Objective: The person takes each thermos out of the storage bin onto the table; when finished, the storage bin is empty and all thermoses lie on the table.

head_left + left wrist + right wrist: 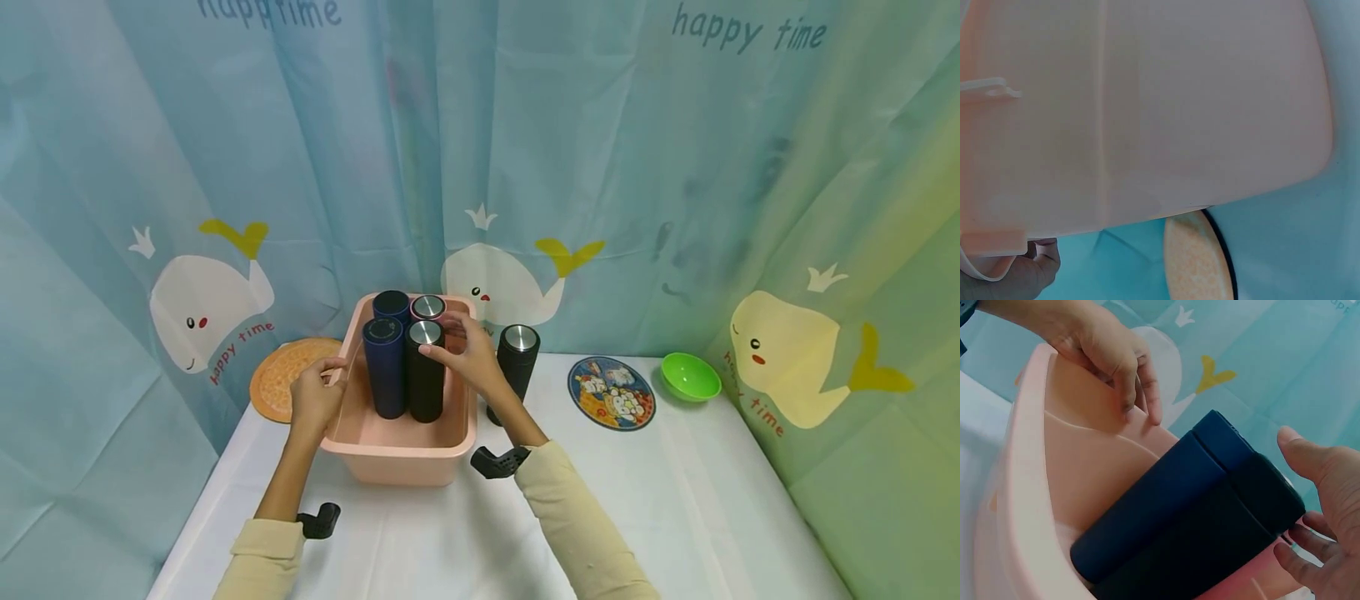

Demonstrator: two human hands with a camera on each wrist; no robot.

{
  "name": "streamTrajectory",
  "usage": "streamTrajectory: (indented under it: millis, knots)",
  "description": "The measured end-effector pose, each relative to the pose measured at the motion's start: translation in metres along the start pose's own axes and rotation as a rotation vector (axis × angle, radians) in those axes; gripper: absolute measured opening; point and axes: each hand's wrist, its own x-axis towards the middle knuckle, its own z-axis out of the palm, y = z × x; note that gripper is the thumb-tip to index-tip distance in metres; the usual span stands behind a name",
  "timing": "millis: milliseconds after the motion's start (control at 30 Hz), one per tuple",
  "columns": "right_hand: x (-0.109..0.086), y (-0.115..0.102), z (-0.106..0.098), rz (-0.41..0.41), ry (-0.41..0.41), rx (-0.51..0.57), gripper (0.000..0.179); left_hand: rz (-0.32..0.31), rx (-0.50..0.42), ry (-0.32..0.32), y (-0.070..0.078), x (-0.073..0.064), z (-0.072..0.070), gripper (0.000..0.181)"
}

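Note:
A pink plastic storage bin (401, 452) stands at the left of the table. Inside it are two dark blue thermos bottles, the front one (385, 375) beside a black thermos bottle (425, 379) with a silver-topped lid, and a pink-rimmed one (428, 307) behind. My left hand (315, 396) grips the bin's left rim, fingers hooked over it; the right wrist view shows those fingers (1127, 390) hanging inside. My right hand (472, 354) is spread around the black bottle's lid, fingertips right at its side, while the thumb (1300, 453) stands apart from it.
Right of the bin stands another black thermos bottle (519, 358), close behind my right forearm. Farther right lie a round cartoon-printed mat (611, 393) and a green bowl (690, 377). A round orange-patterned mat (281, 375) is left of the bin, with a blue curtain (540, 150) behind.

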Motion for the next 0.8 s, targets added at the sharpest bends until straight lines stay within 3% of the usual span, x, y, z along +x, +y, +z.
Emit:
streamTrajectory:
  millis: [800]
  knots:
    - [0.000,0.014,0.022,0.032,0.068,0.012,0.068,-0.008,0.002,-0.003,0.000,-0.002,-0.001,0.025]
